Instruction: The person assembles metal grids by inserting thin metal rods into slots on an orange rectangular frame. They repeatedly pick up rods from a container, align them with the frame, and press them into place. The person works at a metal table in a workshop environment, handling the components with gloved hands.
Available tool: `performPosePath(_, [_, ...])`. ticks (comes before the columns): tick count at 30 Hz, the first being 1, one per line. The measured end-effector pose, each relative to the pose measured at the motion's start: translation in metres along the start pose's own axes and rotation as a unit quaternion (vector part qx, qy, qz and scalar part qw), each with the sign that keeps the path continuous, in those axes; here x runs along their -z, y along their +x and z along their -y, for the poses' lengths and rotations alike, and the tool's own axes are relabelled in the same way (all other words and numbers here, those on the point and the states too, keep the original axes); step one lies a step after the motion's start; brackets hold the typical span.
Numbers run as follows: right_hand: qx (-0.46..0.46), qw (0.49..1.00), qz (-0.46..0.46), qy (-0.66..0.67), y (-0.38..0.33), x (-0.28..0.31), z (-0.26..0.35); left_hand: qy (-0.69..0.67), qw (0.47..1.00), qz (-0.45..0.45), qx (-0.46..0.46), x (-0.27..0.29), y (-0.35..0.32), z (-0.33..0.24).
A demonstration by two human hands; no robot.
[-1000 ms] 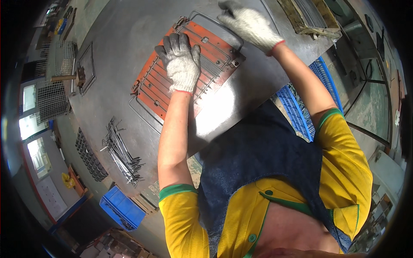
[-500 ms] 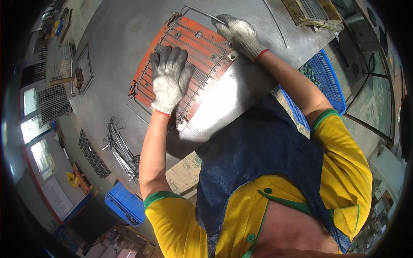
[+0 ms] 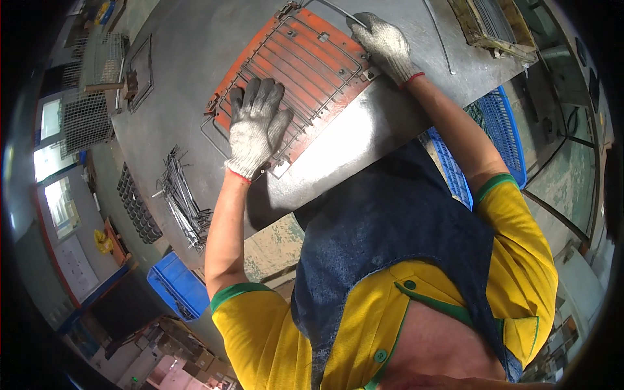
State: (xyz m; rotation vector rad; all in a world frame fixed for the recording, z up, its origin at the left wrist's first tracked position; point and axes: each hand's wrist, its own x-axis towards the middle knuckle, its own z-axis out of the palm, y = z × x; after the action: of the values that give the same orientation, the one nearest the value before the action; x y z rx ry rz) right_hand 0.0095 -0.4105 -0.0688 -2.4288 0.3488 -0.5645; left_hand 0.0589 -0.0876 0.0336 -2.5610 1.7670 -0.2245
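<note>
On the metal table lies an orange plate (image 3: pixel 305 49) with fittings at its edges. A wire frame (image 3: pixel 281 27) with several parallel wires (image 3: pixel 302 75) across it rests on top. My left hand (image 3: pixel 253 130), in a grey-and-white knit glove, is spread flat over the plate's lower left part, touching the wires there; what lies under the palm is hidden. At the plate's upper right, my gloved right hand (image 3: pixel 385 47) has its fingers closed round a bent metal rod (image 3: pixel 337 9) that runs along the far side. A wire loop (image 3: pixel 211 140) sticks out past the left end.
Loose bent rods (image 3: pixel 182 205) are heaped at the table's left edge. A wooden box of rods (image 3: pixel 497 29) stands at the far right, near a single long rod (image 3: pixel 441 39). Blue crates (image 3: pixel 504 123) are beside the table, and a hammer (image 3: pixel 117 86) lies at far left.
My left hand has slid toward the plate's lower left, and the wires it covered show more evenly spaced. My right hand stays on the rod. The whole view has shifted slightly.
</note>
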Motion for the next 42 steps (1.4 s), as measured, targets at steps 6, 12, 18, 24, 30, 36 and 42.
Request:
performPosePath(6, [-0.150,0.981,0.102,0.067,0.008,0.013,0.018,-0.071,0.994,-0.040,0.066,-0.020,0.057,-0.024])
performPosePath(12, [-0.049,0.996,0.059,0.037,0.001,0.012,0.014,-0.057,0.991,-0.104,0.064,-0.046,0.102,-0.033])
performPosePath(18, [-0.136,0.985,0.094,0.049,0.007,0.017,0.022,-0.040,0.993,-0.071,0.087,-0.028,0.067,-0.029])
performPosePath(24, [-0.117,0.991,0.055,0.034,0.006,0.004,0.008,-0.036,0.995,-0.011,0.098,-0.003,0.007,-0.015])
performPosePath(30, [-0.151,0.984,0.060,0.078,0.007,0.008,0.013,-0.033,0.985,0.111,0.127,0.015,-0.034,0.004])
performPosePath(36, [-0.130,0.984,0.041,0.114,0.003,0.016,0.024,-0.059,0.984,0.048,0.163,0.017,-0.002,-0.014])
performPosePath(42, [-0.100,0.990,0.014,0.097,0.002,0.016,0.024,-0.071,0.985,0.040,0.150,0.003,-0.009,-0.010])
